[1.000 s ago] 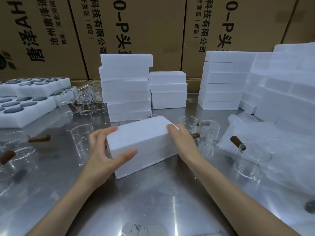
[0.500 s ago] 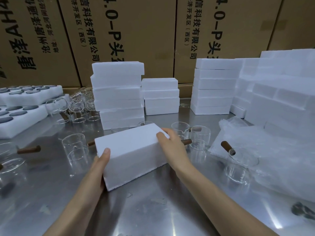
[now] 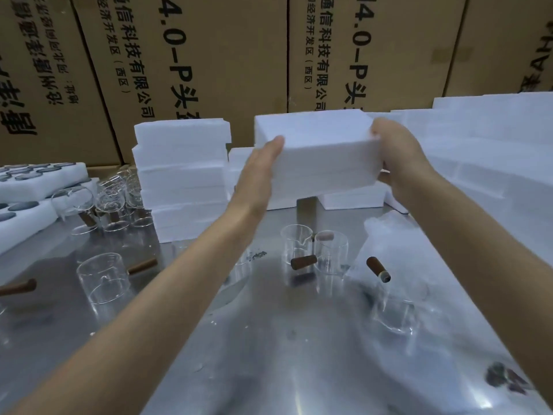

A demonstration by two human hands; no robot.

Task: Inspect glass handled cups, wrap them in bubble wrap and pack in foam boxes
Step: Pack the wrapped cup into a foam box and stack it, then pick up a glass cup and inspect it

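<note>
Behind, cartons (image 3: 209,70) wall steel table (image 3: 299,354)

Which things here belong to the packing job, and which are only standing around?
For the job:
foam box, held up between left hand and right hand
glass cups
bubble wrap
foam box stacks

Only standing around:
cardboard cartons
steel table

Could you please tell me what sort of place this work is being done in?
Probably a packing area in a warehouse or small factory: large printed brown cardboard cartons line the back, stacks of white foam boxes crowd a steel worktable, and clear glass cups with brown handles await packing.
</note>
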